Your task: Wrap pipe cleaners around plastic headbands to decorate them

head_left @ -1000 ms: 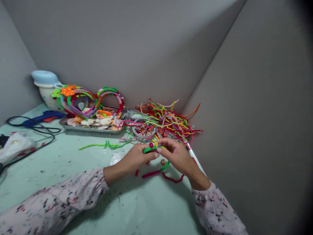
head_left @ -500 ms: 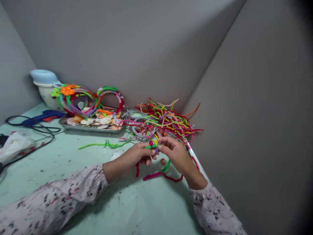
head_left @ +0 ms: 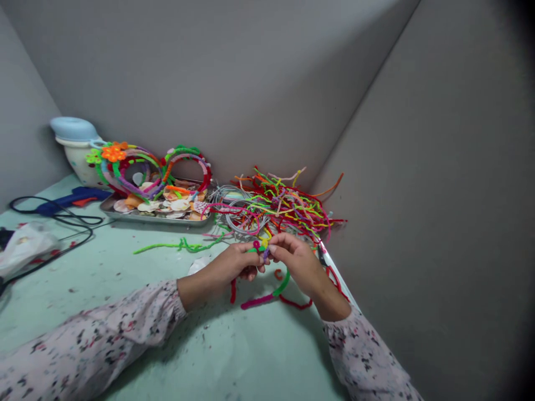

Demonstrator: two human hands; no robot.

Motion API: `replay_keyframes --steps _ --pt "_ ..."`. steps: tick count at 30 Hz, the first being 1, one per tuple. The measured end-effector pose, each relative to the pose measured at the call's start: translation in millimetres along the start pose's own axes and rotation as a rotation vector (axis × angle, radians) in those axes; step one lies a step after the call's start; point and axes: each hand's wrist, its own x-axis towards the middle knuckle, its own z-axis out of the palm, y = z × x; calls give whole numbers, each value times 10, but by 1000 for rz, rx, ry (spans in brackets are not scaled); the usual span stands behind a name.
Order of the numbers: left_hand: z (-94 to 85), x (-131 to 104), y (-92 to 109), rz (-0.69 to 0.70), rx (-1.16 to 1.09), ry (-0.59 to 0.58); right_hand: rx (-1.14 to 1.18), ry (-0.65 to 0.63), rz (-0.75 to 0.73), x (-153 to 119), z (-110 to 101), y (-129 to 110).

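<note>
My left hand (head_left: 234,264) is closed around a headband wrapped in coloured pipe cleaner. Below the hands the headband's green and magenta arm (head_left: 282,285) shows, and a red end hangs under my left fingers. Small curls of pipe cleaner, magenta and yellow, stand on top of it between the hands. My right hand (head_left: 300,264) pinches a short purple pipe cleaner (head_left: 266,254) against the band with thumb and forefinger. The fingers hide where the purple piece meets the band. A red pipe cleaner (head_left: 296,304) lies beneath my right hand, near a small orange curl (head_left: 278,274).
A metal tray (head_left: 167,220) of shells stands at the back, with several finished headbands (head_left: 125,177) on it. Right of it lies a heap of pipe cleaners (head_left: 288,206). A blue glue gun (head_left: 71,200), its cord, a plastic bag (head_left: 27,248) and a lidded container (head_left: 79,150) are at left.
Both hands stay nearly in place. The purple piece has shifted slightly left and up between the fingers, and the headband has turned a little, its magenta end moving slightly left.
</note>
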Motion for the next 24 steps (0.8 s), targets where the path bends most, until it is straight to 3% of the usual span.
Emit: replay_keyframes --steps 10,24 --pt "-18 -5 3 92 90 56 4 89 76 58 7 54" --pt "-25 15 -36 99 179 104 25 107 83 47 55 10"
